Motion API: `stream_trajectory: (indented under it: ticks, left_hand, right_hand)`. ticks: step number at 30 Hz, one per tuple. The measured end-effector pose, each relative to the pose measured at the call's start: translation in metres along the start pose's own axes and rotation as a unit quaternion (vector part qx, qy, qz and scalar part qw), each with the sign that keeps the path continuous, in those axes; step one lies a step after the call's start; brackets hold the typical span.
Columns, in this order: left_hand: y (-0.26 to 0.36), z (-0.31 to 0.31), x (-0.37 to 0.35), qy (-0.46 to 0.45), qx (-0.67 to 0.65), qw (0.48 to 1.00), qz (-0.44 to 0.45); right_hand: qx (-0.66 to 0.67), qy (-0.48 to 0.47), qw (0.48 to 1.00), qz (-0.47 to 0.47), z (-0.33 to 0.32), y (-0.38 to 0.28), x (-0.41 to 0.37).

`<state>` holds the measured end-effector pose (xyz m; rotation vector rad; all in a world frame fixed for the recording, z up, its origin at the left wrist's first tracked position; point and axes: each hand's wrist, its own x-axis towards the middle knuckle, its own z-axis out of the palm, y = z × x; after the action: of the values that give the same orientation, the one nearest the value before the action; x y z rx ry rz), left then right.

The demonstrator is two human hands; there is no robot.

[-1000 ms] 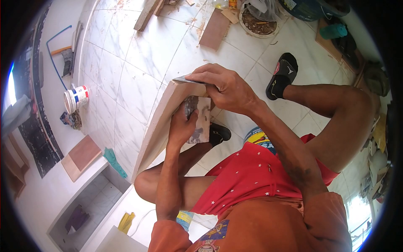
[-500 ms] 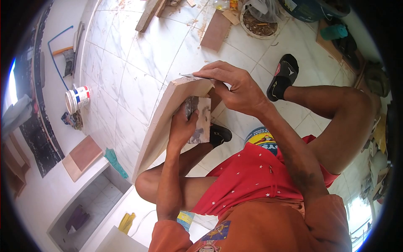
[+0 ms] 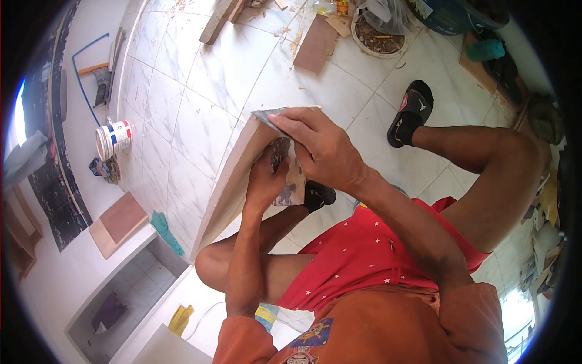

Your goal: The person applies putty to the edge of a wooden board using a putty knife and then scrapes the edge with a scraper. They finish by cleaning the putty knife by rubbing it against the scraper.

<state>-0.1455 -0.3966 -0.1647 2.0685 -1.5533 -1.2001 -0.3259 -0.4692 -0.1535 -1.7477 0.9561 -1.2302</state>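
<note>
A pale wooden board (image 3: 233, 182) stands on edge, leaning across my left knee, its top end near the middle of the view. My left hand (image 3: 265, 182) grips the board's near face together with a worn grey sheet of sandpaper (image 3: 294, 181). My right hand (image 3: 318, 151) lies over the board's top end and presses a small grey piece of sandpaper (image 3: 270, 116) flat against that edge. Both my feet wear black sandals (image 3: 411, 112) on the white tiled floor.
A paint tin (image 3: 113, 138) stands at the left by a rag. Wood offcuts (image 3: 315, 43) and a brown panel (image 3: 118, 223) lie on the tiles. A bowl of shavings (image 3: 377, 37), a dark tub and clutter sit at the top right. A white cabinet edge is at the lower left.
My right hand has slid down and towards me along the board's top end with the small sandpaper under it. My left hand has kept its grip.
</note>
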Motion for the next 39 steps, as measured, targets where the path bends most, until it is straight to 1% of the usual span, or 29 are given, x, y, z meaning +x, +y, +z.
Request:
stream_trajectory:
  ticks: [3, 6, 9, 12, 15, 18, 23, 24, 26, 27, 30, 33, 35, 39]
  left_hand:
    - [0.001, -0.001, 0.0, -0.006, 0.007, 1.0, -0.006]
    - [0.001, -0.001, 0.0, 0.0, 0.012, 1.0, -0.002]
    - [0.003, -0.001, -0.001, 0.005, 0.01, 1.0, 0.001]
    - [0.008, -0.002, -0.001, 0.007, 0.025, 1.0, 0.003]
    - [0.003, -0.001, -0.001, 0.01, 0.019, 1.0, 0.004]
    - [0.002, -0.002, 0.0, 0.004, 0.016, 1.0, -0.001]
    - [0.002, -0.002, 0.0, -0.006, 0.012, 1.0, -0.013]
    - [0.001, -0.002, 0.0, 0.003, 0.023, 1.0, 0.001]
    - [0.0, 0.0, 0.0, 0.021, 0.047, 0.998, 0.03]
    - [0.001, -0.001, 0.0, 0.013, 0.04, 0.999, 0.018]
    - [0.004, -0.002, 0.0, -0.002, 0.027, 1.0, -0.008]
    - [0.006, -0.002, 0.0, -0.004, 0.027, 1.0, -0.014]
    - [0.012, -0.003, -0.001, -0.005, 0.029, 0.999, -0.023]
    - [0.006, -0.002, 0.0, -0.005, 0.027, 1.0, -0.004]
  right_hand:
    - [0.003, -0.012, 1.0, 0.002, -0.007, -0.005, -0.006]
    - [0.007, -0.031, 0.999, -0.012, -0.022, 0.003, -0.003]
    - [0.003, -0.03, 0.998, 0.059, -0.031, 0.003, 0.006]
    - [-0.033, -0.087, 0.991, 0.092, -0.036, 0.005, 0.018]
    - [-0.049, -0.113, 0.983, 0.133, -0.033, 0.005, 0.027]
    - [-0.038, -0.158, 0.97, 0.179, -0.039, -0.005, 0.039]
    - [0.003, -0.173, 0.973, 0.151, -0.045, -0.014, 0.046]
    - [0.011, -0.177, 0.973, 0.146, -0.048, -0.014, 0.046]
    - [0.064, -0.194, 0.967, 0.151, -0.056, -0.01, 0.047]
    - [0.09, -0.202, 0.963, 0.154, -0.059, -0.007, 0.048]
    - [0.111, -0.156, 0.963, 0.188, -0.058, 0.0, 0.049]
    - [0.085, -0.129, 0.977, 0.144, -0.048, 0.014, 0.045]
    - [0.087, -0.129, 0.979, 0.135, -0.042, 0.018, 0.041]
    - [0.092, -0.151, 0.976, 0.131, -0.034, 0.021, 0.038]
